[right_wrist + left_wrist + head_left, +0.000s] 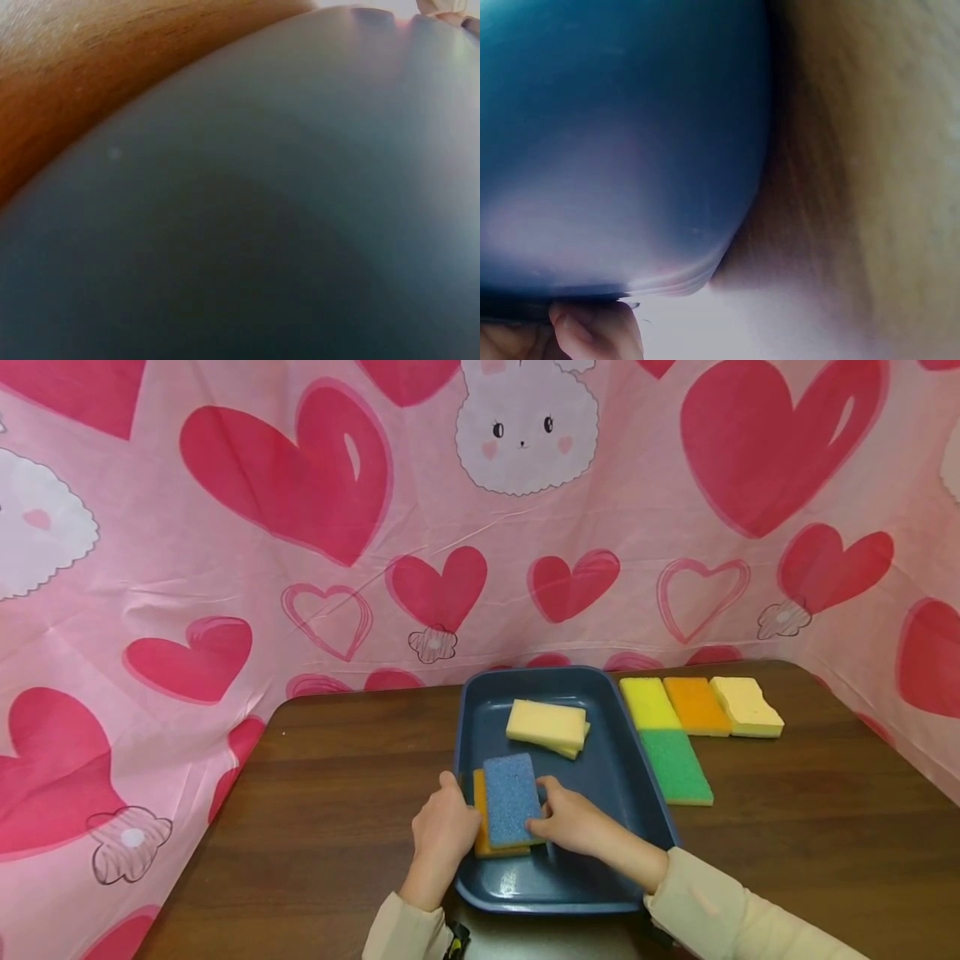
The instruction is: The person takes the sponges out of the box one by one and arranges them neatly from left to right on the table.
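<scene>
In the head view, a blue sponge (513,802) lies over an orange sponge (481,827) at the near left of a dark blue tray (525,906). My right hand (573,818) pinches the blue sponge by its right edge, thumb near its lower corner. With curled fingers my left hand (444,827) holds the left edge of the orange sponge, over the tray's left rim; its fingertips are hidden. Behind them two pale yellow sponges (546,723) lie stacked in the tray. The left wrist view shows the tray's outside and some fingers (600,334) at its rim.
Right of the tray, on the wooden table (337,827), lie a yellow sponge (649,702), an orange sponge (697,704), a cream sponge (746,703) with a wavy edge and a green sponge (677,766). A pink heart-print cloth (360,635) hangs behind.
</scene>
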`<state>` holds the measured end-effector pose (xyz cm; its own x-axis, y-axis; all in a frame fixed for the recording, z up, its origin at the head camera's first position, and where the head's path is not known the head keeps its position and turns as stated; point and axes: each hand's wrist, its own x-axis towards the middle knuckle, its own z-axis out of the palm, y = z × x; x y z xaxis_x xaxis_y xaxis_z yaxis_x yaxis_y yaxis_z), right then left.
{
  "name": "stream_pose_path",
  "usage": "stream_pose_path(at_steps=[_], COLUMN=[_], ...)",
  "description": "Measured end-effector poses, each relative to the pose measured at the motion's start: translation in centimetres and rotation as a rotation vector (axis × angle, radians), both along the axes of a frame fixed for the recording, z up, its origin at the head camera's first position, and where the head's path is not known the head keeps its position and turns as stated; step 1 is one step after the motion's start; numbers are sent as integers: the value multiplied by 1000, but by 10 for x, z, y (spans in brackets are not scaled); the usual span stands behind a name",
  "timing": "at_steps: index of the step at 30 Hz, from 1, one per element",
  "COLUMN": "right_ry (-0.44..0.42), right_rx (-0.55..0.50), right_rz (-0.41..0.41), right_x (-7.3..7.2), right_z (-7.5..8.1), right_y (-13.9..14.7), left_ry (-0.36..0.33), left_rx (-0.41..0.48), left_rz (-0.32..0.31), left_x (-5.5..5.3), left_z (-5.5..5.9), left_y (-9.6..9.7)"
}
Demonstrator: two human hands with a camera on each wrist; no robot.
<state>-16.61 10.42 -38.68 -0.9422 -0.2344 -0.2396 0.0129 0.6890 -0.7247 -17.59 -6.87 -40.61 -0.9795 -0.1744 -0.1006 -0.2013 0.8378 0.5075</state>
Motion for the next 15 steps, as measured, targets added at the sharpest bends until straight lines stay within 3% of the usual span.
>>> stream_pose_path(at_steps=[15], right_ry=[24], right_rx=[-97], right_rz=[-7], right_x=[-1], right_z=[-1], right_y=[1], left_ry=[6], left_rx=[-2], left_rz=[1], left_x=[0], left_z=[-1], left_y=[0])
